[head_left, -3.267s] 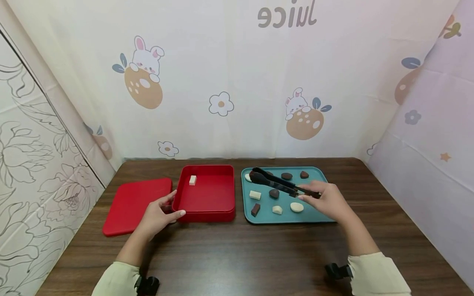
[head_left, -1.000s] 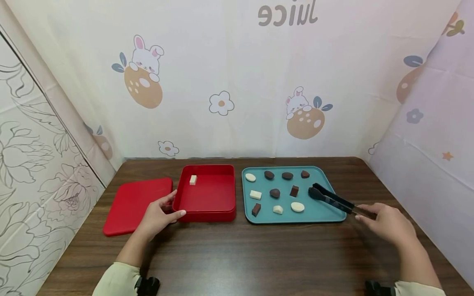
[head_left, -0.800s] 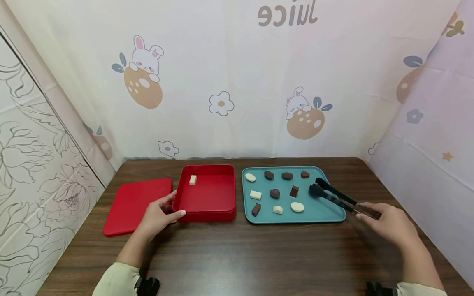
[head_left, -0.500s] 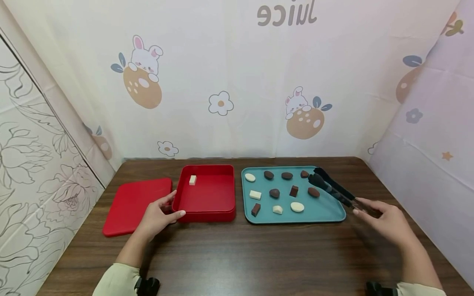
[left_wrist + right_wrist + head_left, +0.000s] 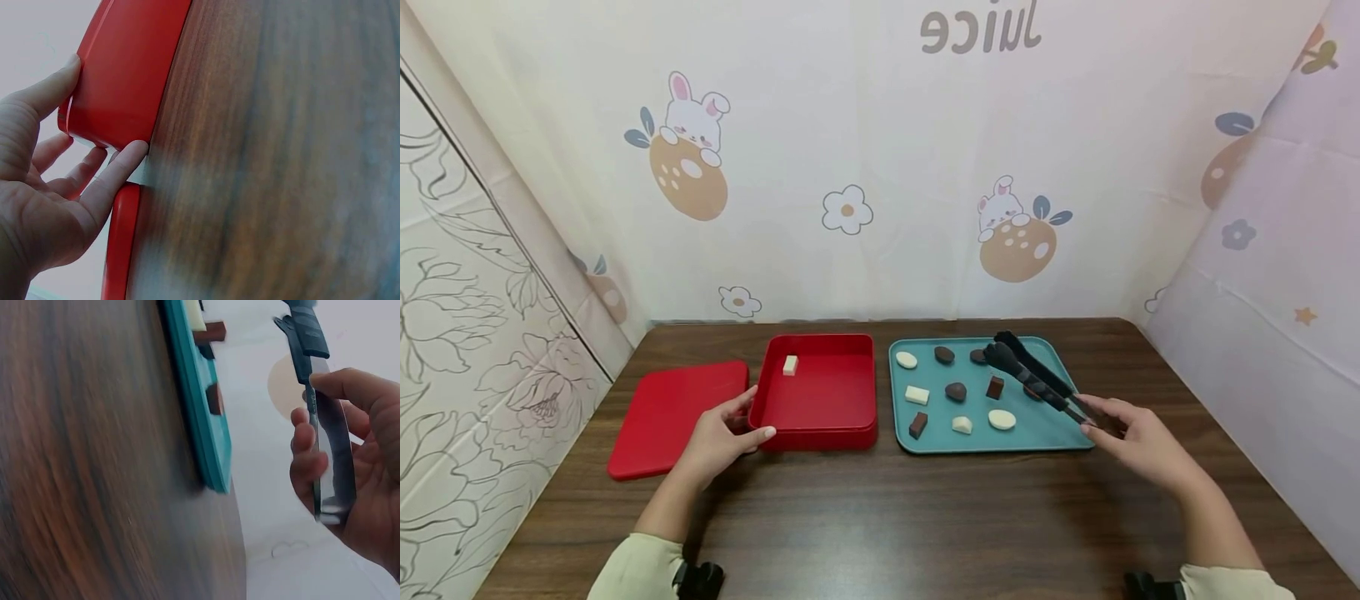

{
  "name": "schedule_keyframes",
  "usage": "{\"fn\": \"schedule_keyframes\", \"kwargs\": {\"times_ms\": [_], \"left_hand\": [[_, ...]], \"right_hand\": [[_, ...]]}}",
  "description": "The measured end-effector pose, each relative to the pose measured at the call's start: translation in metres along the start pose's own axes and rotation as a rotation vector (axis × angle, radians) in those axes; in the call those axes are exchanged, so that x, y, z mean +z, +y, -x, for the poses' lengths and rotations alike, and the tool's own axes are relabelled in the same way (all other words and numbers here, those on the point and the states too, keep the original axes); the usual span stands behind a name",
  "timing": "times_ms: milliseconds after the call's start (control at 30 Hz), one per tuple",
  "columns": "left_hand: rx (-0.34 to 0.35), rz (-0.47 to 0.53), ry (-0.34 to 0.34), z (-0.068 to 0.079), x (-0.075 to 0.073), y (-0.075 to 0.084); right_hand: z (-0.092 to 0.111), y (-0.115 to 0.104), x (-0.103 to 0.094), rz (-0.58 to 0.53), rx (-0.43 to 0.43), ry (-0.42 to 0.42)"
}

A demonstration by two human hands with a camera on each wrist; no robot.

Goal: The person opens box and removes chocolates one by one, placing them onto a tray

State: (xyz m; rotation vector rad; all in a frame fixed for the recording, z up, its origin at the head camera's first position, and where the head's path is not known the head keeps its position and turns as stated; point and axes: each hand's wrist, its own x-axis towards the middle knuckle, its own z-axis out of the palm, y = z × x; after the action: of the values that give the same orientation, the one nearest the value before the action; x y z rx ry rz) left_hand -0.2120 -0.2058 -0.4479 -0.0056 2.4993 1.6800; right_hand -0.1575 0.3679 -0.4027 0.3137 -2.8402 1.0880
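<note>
My left hand [image 5: 718, 437] grips the near left corner of a red square box [image 5: 820, 438], thumb at the rim and fingers against the side, as the left wrist view shows. A small white block [image 5: 790, 365] lies inside it. In my right hand [image 5: 1142, 442] I hold black-tipped tongs [image 5: 1004, 362], their two tips apart with nothing visible between them. They slant over the right part of a teal tray [image 5: 1060, 433]. Beneath the tongs, a brown oval chocolate [image 5: 1032, 396] is partly hidden. Dark chocolates [image 5: 956, 392] and white ones [image 5: 1002, 419] lie in loose rows on the tray.
A red flat lid [image 5: 677, 417] lies left of the box on the brown wooden table [image 5: 880, 517]. A pale printed curtain [image 5: 850, 275] hangs right behind the table's far edge. A narrow strip of table separates box and tray.
The tongs went from the tray's left side to its right, letting go of the brown oval chocolate there. They then spread, rose and swung back leftward. My left hand kept its grip.
</note>
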Motion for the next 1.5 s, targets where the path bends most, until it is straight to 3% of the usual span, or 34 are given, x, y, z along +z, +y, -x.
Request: {"fn": "schedule_keyframes", "kwargs": {"times_ms": [200, 367, 733, 1067, 1500], "left_hand": [[0.006, 0.009, -0.009, 0.0, 0.0, -0.002], [0.01, 0.004, -0.003, 0.0, -0.001, -0.003], [0.014, 0.004, 0.0, -0.002, -0.001, -0.002], [0.018, 0.015, -0.003, -0.002, -0.001, -0.004], [0.016, 0.022, 0.001, 0.0, 0.001, -0.003]], "right_hand": [[-0.01, -0.017, 0.013, -0.085, -0.08, -0.048], [-0.021, -0.032, 0.027, -0.125, -0.098, -0.08], [-0.042, -0.063, 0.049, -0.215, -0.172, -0.044], [-0.057, -0.086, 0.07, -0.326, -0.101, -0.046], [-0.069, -0.1, 0.092, -0.306, -0.104, -0.058]]}}
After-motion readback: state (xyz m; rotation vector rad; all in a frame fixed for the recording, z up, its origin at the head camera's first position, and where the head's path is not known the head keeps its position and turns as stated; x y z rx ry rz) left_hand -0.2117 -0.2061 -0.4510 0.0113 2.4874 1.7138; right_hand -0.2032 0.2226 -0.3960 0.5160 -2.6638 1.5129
